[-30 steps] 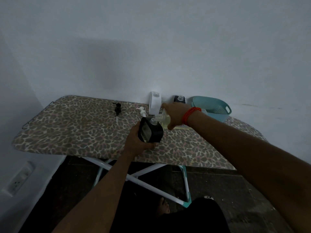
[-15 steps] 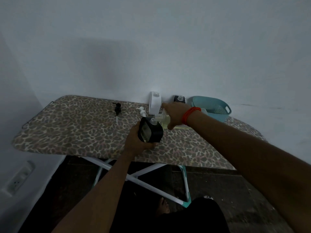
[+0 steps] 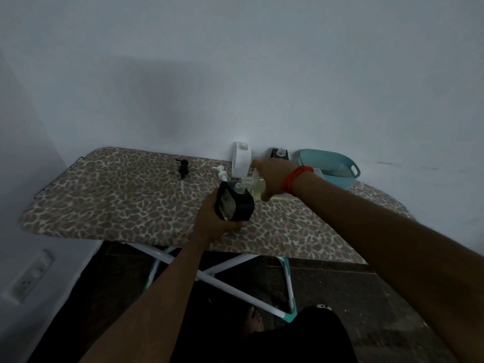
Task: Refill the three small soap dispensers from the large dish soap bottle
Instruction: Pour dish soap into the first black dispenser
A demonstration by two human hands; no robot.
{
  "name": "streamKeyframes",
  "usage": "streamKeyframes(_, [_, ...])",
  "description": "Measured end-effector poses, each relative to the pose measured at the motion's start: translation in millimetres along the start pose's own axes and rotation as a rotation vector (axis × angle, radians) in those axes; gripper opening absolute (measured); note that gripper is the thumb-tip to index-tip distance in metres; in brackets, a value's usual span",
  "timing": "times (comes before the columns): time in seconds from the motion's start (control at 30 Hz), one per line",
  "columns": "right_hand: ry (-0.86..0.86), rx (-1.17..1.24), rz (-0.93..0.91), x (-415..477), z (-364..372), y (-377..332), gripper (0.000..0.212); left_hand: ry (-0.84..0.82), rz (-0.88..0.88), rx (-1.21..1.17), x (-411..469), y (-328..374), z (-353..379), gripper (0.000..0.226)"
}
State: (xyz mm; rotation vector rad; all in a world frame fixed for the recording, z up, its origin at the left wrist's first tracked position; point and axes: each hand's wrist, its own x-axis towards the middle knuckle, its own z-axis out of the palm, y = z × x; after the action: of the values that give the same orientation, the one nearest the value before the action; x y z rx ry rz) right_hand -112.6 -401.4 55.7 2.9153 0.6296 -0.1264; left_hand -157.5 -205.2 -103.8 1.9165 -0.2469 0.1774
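Now, mid-pour by the look of it: grips the squat black square-shouldered plastic soap dispenser (image 3: 234,205) in the left hand (image 3: 213,221), fingers curled under its base, canted rightward over the near edge of the leopard-print fabric ironing board (image 3: 117,200); cannot tell whether resting on it or lifted. Clasps the large clear dish soap bottle (image 3: 256,186), pale yellow liquid inside, in the right hand (image 3: 272,176), fingers wrapped over its body, red thread band (image 3: 297,178) at the wrist. Tips that bottle almost flat, long axis running right to left, neck aimed left and down at the dispenser's clear open mouth. Puts neck and mouth touching or just apart, too dim to say which, and too dim to see any stream. Looks like glossy hard plastic on the dispenser, thinner squeezable wall on the bottle. Leaves a tall white dispenser (image 3: 241,163) and another black dispenser (image 3: 279,153) uncapped by the wall, nearer the right hand. Shows a black pump head (image 3: 183,167) and a white pump head (image 3: 222,174) loose on the fabric, a teal perforated plastic basket (image 3: 330,169) far right. Likely calls for raising the bottle's base slightly, mouths kept aligned; risks a dribble onto fabric.
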Motion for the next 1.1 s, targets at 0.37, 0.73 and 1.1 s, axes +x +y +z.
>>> streamKeyframes(0.37, [-0.004,-0.011,-0.005,-1.2,-2.5,-1.3,0.094,-0.016,-0.053,0.0,0.7,-3.8,0.2,0.113])
streamKeyframes(0.73, [0.002,-0.009,-0.005,-2.0,-2.5,-1.8,0.095,-0.004,-0.044,-0.006,1.6,-5.5,1.3,0.111])
streamKeyframes(1.1, [0.01,-0.021,-0.006,-2.6,-1.8,-1.6,0.094,0.002,-0.059,0.011,2.5,-8.0,2.4,0.112])
